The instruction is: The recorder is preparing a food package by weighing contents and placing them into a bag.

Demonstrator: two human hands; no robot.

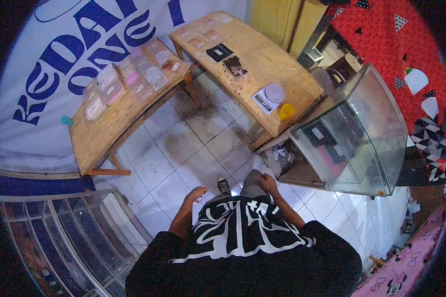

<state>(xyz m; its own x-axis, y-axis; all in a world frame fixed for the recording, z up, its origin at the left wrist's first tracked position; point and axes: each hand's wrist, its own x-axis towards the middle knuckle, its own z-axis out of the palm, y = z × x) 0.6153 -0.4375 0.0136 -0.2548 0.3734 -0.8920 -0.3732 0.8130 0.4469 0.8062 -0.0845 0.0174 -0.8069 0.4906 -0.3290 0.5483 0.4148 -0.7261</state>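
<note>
My left hand (197, 193) hangs beside my body above the tiled floor, fingers loosely apart and holding nothing. Close to my right thigh is my right hand (268, 183), its fingers partly curled and too small to make out clearly. Ahead stands a wooden table (271, 63). On it are a white digital kitchen scale (269, 97), a yellow cup (286, 111), a black pouch (219, 52) and a tray with dark crumbly material (235, 67), some of it scattered around. A second wooden table (107, 137), to the left, carries several labelled clear packs (139, 88).
A glass display case (368, 122) with dark pouches inside stands close on my right. Another glass case (67, 222) is at lower left. Brown stains mark the floor tiles (193, 148). A banner with large writing (59, 74) hangs behind the left table; a red patterned cloth (386, 33) hangs at right.
</note>
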